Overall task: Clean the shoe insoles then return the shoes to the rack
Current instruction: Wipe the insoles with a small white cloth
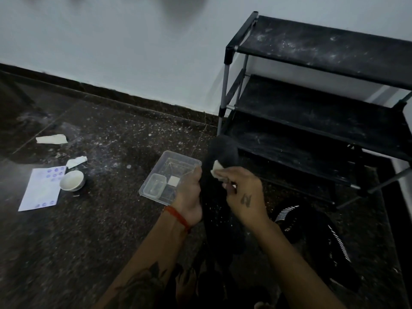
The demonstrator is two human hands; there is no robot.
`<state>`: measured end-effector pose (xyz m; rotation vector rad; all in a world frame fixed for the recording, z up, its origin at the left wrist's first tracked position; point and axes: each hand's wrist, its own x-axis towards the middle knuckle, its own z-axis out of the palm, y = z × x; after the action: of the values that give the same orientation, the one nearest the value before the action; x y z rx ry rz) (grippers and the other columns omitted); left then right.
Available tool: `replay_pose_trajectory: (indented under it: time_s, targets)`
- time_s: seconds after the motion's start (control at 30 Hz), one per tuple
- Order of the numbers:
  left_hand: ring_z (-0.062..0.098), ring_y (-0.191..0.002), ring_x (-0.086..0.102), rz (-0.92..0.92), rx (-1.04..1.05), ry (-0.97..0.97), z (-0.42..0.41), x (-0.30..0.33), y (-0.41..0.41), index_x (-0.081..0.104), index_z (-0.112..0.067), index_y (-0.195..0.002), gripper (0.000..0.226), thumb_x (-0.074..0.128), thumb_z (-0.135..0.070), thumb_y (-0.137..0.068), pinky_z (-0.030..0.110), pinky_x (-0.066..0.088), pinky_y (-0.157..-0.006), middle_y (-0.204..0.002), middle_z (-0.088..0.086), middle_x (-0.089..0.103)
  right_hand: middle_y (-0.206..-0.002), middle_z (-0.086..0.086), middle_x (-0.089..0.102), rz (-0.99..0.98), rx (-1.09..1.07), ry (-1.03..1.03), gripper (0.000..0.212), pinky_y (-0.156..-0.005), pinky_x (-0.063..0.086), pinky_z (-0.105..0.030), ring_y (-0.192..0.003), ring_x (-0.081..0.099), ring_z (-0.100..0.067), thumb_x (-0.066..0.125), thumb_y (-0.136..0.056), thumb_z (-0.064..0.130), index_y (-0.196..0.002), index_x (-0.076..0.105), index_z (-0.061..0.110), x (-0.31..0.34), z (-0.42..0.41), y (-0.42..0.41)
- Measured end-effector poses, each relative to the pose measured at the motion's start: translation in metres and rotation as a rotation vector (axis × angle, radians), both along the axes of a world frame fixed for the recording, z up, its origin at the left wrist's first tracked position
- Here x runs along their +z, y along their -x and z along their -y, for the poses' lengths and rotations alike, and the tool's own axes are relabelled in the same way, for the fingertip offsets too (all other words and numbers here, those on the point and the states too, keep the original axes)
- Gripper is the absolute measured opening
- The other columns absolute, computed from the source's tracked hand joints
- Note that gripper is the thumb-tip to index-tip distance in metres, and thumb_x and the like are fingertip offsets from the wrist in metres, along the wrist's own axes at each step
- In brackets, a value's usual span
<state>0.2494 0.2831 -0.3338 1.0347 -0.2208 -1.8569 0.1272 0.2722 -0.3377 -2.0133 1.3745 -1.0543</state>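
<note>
A long black insole (219, 152) stands upright in front of me, dark against the floor. My left hand (189, 195) grips its left edge near the middle. My right hand (243, 190) pinches a small white wipe (216, 167) and presses it against the insole's upper face. A black shoe with white stripes (316, 237) lies on the floor to the right of my right forearm. The black three-tier shoe rack (323, 92) stands against the wall at the right, its shelves dusty and bare.
A clear plastic tray (174, 162) holding a smaller clear box and a white pad sits left of my hands. Farther left are a white bowl (72, 179), a printed paper sheet (42, 188) and two crumpled white wipes (51, 139). The dark floor is speckled with dust.
</note>
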Motion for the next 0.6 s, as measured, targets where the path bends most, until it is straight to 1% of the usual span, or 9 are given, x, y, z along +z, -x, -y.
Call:
replay_pose_trajectory:
  time_s: [0.03, 0.1, 0.17, 0.23, 0.3, 0.37, 0.43, 0.53, 0.6]
  targets:
    - [0.018, -0.073, 0.071, -0.003, 0.014, -0.008, 0.001, -0.001, -0.001, 0.06, -0.006, -0.113, 0.054, 0.024, -0.044, -0.101, 0.026, 0.057, -0.064, -0.086, 0.01, 0.072, -0.093, 0.0, 0.069, 0.009, 0.051, -0.012, 0.038, -0.086, 0.048, -0.023, -0.087, 0.059, -0.006, 0.06, -0.07, -0.014, -0.091, 0.074, 0.015, 0.0, -0.002, -0.001]
    - [0.021, -0.079, 0.07, -0.008, 0.027, -0.017, 0.002, -0.003, -0.002, 0.059, -0.006, -0.117, 0.056, 0.023, -0.045, -0.101, 0.027, 0.057, -0.067, -0.092, 0.012, 0.072, -0.088, -0.001, 0.071, 0.03, 0.158, -0.059, 0.036, -0.081, 0.049, -0.018, -0.084, 0.061, -0.006, 0.059, -0.069, -0.016, -0.083, 0.075, 0.013, 0.002, -0.002, 0.0]
    - [0.023, -0.085, 0.068, -0.002, 0.02, -0.029, 0.003, -0.002, -0.003, 0.057, -0.004, -0.123, 0.057, 0.023, -0.045, -0.101, 0.028, 0.058, -0.067, -0.101, 0.014, 0.07, -0.083, -0.001, 0.073, 0.026, 0.197, -0.131, 0.035, -0.077, 0.048, -0.012, -0.082, 0.062, -0.005, 0.059, -0.067, -0.017, -0.076, 0.076, 0.012, 0.005, 0.0, 0.006]
    - [0.025, -0.087, 0.068, -0.007, 0.004, -0.029, 0.003, 0.0, -0.002, 0.055, -0.004, -0.125, 0.058, 0.022, -0.045, -0.101, 0.029, 0.058, -0.068, -0.105, 0.015, 0.068, -0.082, 0.001, 0.073, 0.011, 0.141, -0.145, 0.037, -0.076, 0.047, -0.013, -0.08, 0.063, -0.005, 0.058, -0.066, -0.017, -0.075, 0.076, 0.014, 0.008, 0.001, 0.011]
    - [0.024, -0.087, 0.068, -0.004, -0.007, -0.013, 0.003, 0.001, -0.002, 0.055, -0.004, -0.126, 0.056, 0.024, -0.043, -0.101, 0.03, 0.058, -0.068, -0.105, 0.015, 0.068, -0.084, 0.007, 0.071, 0.029, 0.028, -0.108, 0.038, -0.08, 0.047, -0.016, -0.081, 0.062, -0.005, 0.059, -0.068, -0.015, -0.078, 0.076, 0.017, 0.009, 0.001, 0.014]
    - [0.023, -0.085, 0.069, 0.005, -0.02, -0.002, 0.002, 0.0, -0.001, 0.056, -0.003, -0.125, 0.054, 0.026, -0.042, -0.101, 0.029, 0.059, -0.069, -0.104, 0.015, 0.069, -0.081, 0.018, 0.065, 0.034, -0.046, -0.057, 0.037, -0.083, 0.037, -0.005, -0.085, 0.054, 0.003, 0.062, -0.069, -0.012, -0.08, 0.075, 0.021, 0.009, 0.001, 0.012]
    - [0.022, -0.086, 0.069, 0.012, -0.038, 0.013, -0.001, -0.001, 0.001, 0.058, -0.004, -0.122, 0.054, 0.026, -0.042, -0.1, 0.029, 0.058, -0.072, -0.104, 0.014, 0.069, -0.078, 0.024, 0.059, 0.018, -0.066, -0.026, 0.036, -0.083, 0.03, 0.001, -0.086, 0.046, 0.005, 0.064, -0.069, -0.011, -0.078, 0.075, 0.022, 0.006, 0.0, 0.007]
    - [0.023, -0.09, 0.068, 0.001, -0.058, 0.052, -0.002, 0.003, 0.002, 0.064, -0.005, -0.114, 0.051, 0.037, -0.041, -0.091, 0.031, 0.055, -0.08, -0.108, 0.015, 0.068, -0.078, 0.023, 0.06, 0.023, -0.04, -0.005, 0.036, -0.082, 0.03, 0.001, -0.084, 0.046, 0.001, 0.063, -0.069, -0.01, -0.079, 0.075, 0.022, 0.006, -0.001, 0.007]
    - [0.023, -0.089, 0.068, -0.026, -0.066, 0.068, -0.004, 0.009, 0.003, 0.065, -0.003, -0.113, 0.054, 0.043, -0.042, -0.082, 0.03, 0.056, -0.079, -0.106, 0.016, 0.068, -0.079, 0.021, 0.062, 0.049, -0.024, -0.005, 0.037, -0.081, 0.033, 0.0, -0.085, 0.049, -0.001, 0.063, -0.069, -0.01, -0.08, 0.075, 0.023, 0.007, -0.003, 0.01]
